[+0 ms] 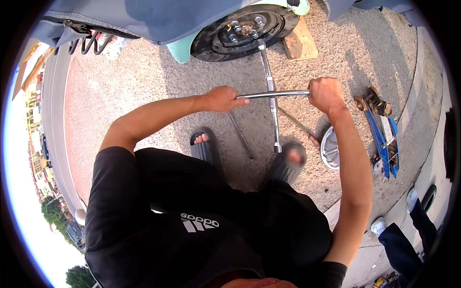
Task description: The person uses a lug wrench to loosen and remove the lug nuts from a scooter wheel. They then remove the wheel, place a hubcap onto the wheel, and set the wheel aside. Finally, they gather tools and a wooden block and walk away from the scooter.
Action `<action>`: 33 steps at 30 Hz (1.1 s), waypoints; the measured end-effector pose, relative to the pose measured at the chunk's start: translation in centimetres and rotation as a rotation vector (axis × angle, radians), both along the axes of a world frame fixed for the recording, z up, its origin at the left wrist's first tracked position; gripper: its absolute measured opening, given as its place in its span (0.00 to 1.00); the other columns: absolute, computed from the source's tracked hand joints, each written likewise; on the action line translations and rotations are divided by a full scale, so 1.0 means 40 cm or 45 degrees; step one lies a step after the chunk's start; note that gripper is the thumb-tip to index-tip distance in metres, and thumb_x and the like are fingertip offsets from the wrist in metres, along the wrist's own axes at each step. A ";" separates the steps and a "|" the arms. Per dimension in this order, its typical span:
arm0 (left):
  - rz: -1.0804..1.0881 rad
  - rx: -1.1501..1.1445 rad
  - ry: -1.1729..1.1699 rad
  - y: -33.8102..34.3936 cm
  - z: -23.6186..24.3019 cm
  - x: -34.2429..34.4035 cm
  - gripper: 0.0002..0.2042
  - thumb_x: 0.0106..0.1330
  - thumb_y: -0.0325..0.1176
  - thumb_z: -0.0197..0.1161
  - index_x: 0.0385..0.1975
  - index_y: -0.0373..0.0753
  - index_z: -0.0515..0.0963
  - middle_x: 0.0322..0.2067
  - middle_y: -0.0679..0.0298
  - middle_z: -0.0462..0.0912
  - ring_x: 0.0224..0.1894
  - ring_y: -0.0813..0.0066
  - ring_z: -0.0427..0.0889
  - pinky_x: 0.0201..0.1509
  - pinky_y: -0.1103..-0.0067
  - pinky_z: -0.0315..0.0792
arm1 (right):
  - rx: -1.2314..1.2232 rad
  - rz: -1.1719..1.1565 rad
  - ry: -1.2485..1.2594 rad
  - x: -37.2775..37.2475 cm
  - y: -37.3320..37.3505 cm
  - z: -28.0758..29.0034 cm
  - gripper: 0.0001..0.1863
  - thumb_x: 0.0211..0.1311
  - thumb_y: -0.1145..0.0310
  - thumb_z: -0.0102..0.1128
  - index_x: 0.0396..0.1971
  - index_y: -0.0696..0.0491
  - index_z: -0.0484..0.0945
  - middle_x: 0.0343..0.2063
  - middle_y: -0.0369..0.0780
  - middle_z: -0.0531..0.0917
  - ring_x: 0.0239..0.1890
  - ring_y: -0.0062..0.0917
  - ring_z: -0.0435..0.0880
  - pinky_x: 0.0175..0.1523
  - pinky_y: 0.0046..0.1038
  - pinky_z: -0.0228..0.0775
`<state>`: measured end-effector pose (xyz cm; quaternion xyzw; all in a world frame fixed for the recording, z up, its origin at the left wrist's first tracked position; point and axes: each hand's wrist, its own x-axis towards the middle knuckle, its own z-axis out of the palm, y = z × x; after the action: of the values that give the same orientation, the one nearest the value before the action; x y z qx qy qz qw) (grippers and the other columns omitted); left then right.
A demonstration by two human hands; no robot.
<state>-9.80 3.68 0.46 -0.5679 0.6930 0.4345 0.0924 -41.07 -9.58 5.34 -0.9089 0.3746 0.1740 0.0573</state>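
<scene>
A chrome four-way lug wrench [272, 110] reaches out from the wheel [211, 45] of a vehicle, one end at a lug nut near the hub. My left hand [224, 99] is closed round the left end of its crossbar, thumb lying along the bar. On the crossbar's right end, my right hand [327, 94] is wrapped in a fist. The wrench's remaining arm points back toward my feet. Several lug nuts [234, 31] show on the wheel, around the rusty hub centre.
A wooden block [301, 42] sits against the wheel. Rightward lie a round silver wheel cover [330, 150] and a blue floor jack [382, 132]. Metal rods [241, 137] rest on the rough ground near my sandals. Another person's legs [401, 247] and a tyre [429, 198] appear at far right.
</scene>
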 end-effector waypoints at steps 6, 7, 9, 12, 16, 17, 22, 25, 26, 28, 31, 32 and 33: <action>0.052 0.043 0.142 -0.032 -0.122 0.054 0.34 0.70 0.66 0.45 0.39 0.35 0.82 0.27 0.48 0.81 0.35 0.48 0.82 0.44 0.59 0.73 | -0.117 0.056 0.135 0.090 -0.015 0.052 0.07 0.55 0.69 0.58 0.25 0.50 0.86 0.26 0.41 0.88 0.31 0.30 0.89 0.38 0.31 0.80; 0.064 0.028 0.168 -0.040 -0.128 0.048 0.34 0.70 0.65 0.45 0.41 0.35 0.81 0.27 0.48 0.81 0.36 0.48 0.82 0.44 0.59 0.73 | -0.151 0.050 0.134 0.096 -0.011 0.060 0.07 0.55 0.69 0.59 0.25 0.49 0.86 0.26 0.40 0.88 0.31 0.29 0.89 0.38 0.30 0.80; 0.116 -0.114 0.280 -0.045 -0.179 0.009 0.33 0.72 0.63 0.45 0.38 0.34 0.80 0.26 0.47 0.80 0.35 0.49 0.81 0.43 0.60 0.72 | -0.327 0.125 0.165 0.120 0.003 0.088 0.06 0.54 0.71 0.60 0.25 0.48 0.86 0.26 0.38 0.87 0.31 0.27 0.89 0.37 0.28 0.80; 0.110 -0.282 0.418 -0.044 -0.220 -0.024 0.33 0.73 0.63 0.42 0.37 0.34 0.80 0.24 0.49 0.78 0.32 0.50 0.80 0.42 0.61 0.72 | -0.400 0.194 0.189 0.179 -0.005 0.153 0.06 0.53 0.73 0.62 0.24 0.46 0.86 0.25 0.37 0.87 0.32 0.24 0.89 0.37 0.26 0.80; -0.037 0.025 0.329 -0.089 -0.186 -0.013 0.36 0.73 0.65 0.38 0.33 0.35 0.81 0.20 0.53 0.76 0.29 0.54 0.79 0.41 0.64 0.72 | -0.237 0.161 0.261 0.186 -0.070 0.151 0.05 0.53 0.73 0.62 0.26 0.50 0.86 0.27 0.39 0.87 0.33 0.30 0.89 0.39 0.30 0.81; 0.031 0.078 0.352 -0.089 -0.170 -0.008 0.37 0.73 0.66 0.37 0.31 0.35 0.80 0.20 0.54 0.76 0.28 0.55 0.79 0.40 0.65 0.72 | -0.198 0.148 0.255 0.174 -0.090 0.135 0.05 0.53 0.73 0.61 0.26 0.51 0.86 0.27 0.40 0.87 0.33 0.31 0.89 0.40 0.31 0.81; 0.417 0.254 0.408 -0.087 -0.147 -0.009 0.42 0.70 0.71 0.34 0.22 0.35 0.79 0.21 0.58 0.79 0.29 0.63 0.80 0.39 0.69 0.73 | -0.106 0.071 0.320 0.176 -0.116 0.089 0.07 0.53 0.71 0.61 0.31 0.52 0.85 0.31 0.43 0.88 0.37 0.34 0.88 0.43 0.33 0.80; 0.319 0.312 0.369 -0.108 -0.130 -0.018 0.41 0.69 0.72 0.35 0.25 0.34 0.80 0.21 0.59 0.76 0.29 0.65 0.77 0.38 0.67 0.71 | -0.125 0.118 0.367 0.153 -0.110 0.093 0.08 0.54 0.69 0.61 0.33 0.51 0.86 0.32 0.42 0.88 0.38 0.33 0.88 0.43 0.32 0.80; 0.326 0.318 0.429 -0.096 -0.111 -0.016 0.41 0.69 0.71 0.35 0.26 0.34 0.80 0.20 0.60 0.76 0.28 0.66 0.76 0.37 0.67 0.71 | -0.115 0.099 0.460 0.135 -0.114 0.055 0.09 0.54 0.69 0.62 0.34 0.51 0.86 0.32 0.42 0.88 0.38 0.33 0.88 0.43 0.31 0.80; 0.315 0.274 0.344 -0.079 -0.091 -0.026 0.39 0.70 0.70 0.38 0.27 0.33 0.77 0.18 0.60 0.71 0.26 0.67 0.72 0.35 0.66 0.68 | -0.056 0.127 0.515 0.142 -0.150 0.038 0.11 0.54 0.66 0.62 0.36 0.50 0.87 0.34 0.40 0.89 0.40 0.32 0.88 0.43 0.31 0.80; 0.354 0.176 0.250 -0.075 -0.070 -0.060 0.37 0.71 0.67 0.42 0.25 0.33 0.76 0.18 0.59 0.70 0.25 0.68 0.71 0.34 0.66 0.68 | 0.155 0.409 0.758 0.158 -0.199 0.028 0.11 0.53 0.64 0.62 0.34 0.49 0.88 0.35 0.40 0.89 0.39 0.33 0.88 0.44 0.31 0.80; 0.371 0.180 0.244 -0.069 -0.074 -0.077 0.36 0.70 0.67 0.44 0.24 0.33 0.76 0.17 0.59 0.70 0.25 0.67 0.71 0.34 0.66 0.68 | 0.192 0.507 0.773 0.156 -0.214 0.018 0.10 0.51 0.64 0.62 0.31 0.49 0.88 0.34 0.39 0.89 0.39 0.33 0.88 0.44 0.31 0.80; 0.412 0.179 0.211 -0.062 -0.069 -0.069 0.36 0.70 0.66 0.46 0.24 0.33 0.76 0.17 0.59 0.70 0.24 0.67 0.71 0.34 0.66 0.69 | 0.252 0.472 0.679 0.167 -0.218 0.035 0.11 0.50 0.65 0.62 0.32 0.51 0.88 0.34 0.41 0.88 0.41 0.34 0.87 0.46 0.32 0.80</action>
<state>-12.56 1.21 -2.28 -0.6262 0.5658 0.5364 0.0033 -34.41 -18.28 6.74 -0.8741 0.1859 0.4487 0.0128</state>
